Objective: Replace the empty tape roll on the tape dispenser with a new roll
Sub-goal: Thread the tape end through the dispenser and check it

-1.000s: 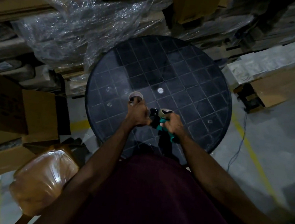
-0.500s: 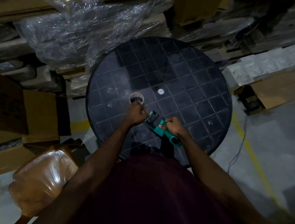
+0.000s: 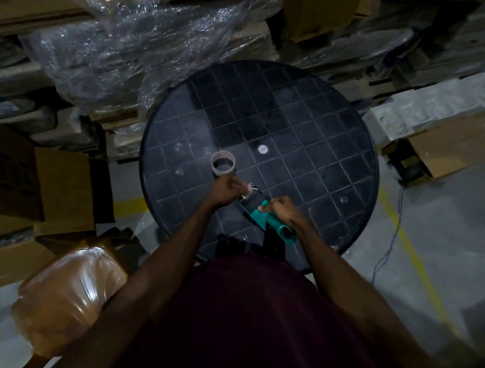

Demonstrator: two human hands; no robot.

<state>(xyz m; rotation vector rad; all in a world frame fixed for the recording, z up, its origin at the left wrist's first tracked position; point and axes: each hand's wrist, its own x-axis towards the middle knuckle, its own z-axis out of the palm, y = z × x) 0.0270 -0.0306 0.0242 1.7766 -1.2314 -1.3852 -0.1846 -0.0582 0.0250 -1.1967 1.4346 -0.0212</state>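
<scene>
- A dark maroon shirt [image 3: 255, 326] covers the person's torso and fills the lower middle of the head view; the cloth looks plain, with no print or logo that I can make out in this dim light.
- Both forearms are bare, no sleeve reaching them.
- The left hand [image 3: 225, 192] and right hand [image 3: 284, 209] are bare, no gloves.
</scene>
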